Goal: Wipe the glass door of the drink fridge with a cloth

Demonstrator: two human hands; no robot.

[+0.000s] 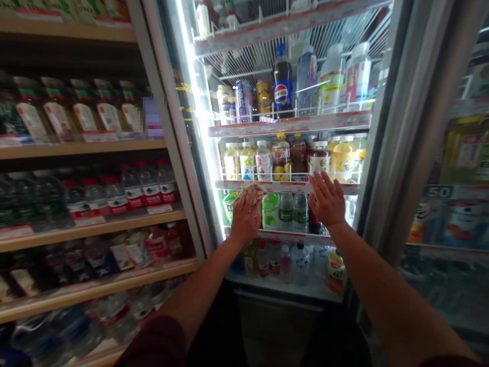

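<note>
- Left hand (246, 216) clutches a crumpled cloth (250, 191) against the fridge shelf rail (284, 186).
- Right hand (326, 201), fingers spread flat, presses the rail at 3 o'clock from the cloth.
- Bottled drinks (284, 158) line the lit cooler; water bottles (148, 188) fill wooden shelves at 9 o'clock.

Bare forearms emerge from dark maroon sleeves pushed up near the elbows.

A Pepsi logo marks the cola bottle (283, 76); "50" stands on a shelf tag (436, 191).
</note>
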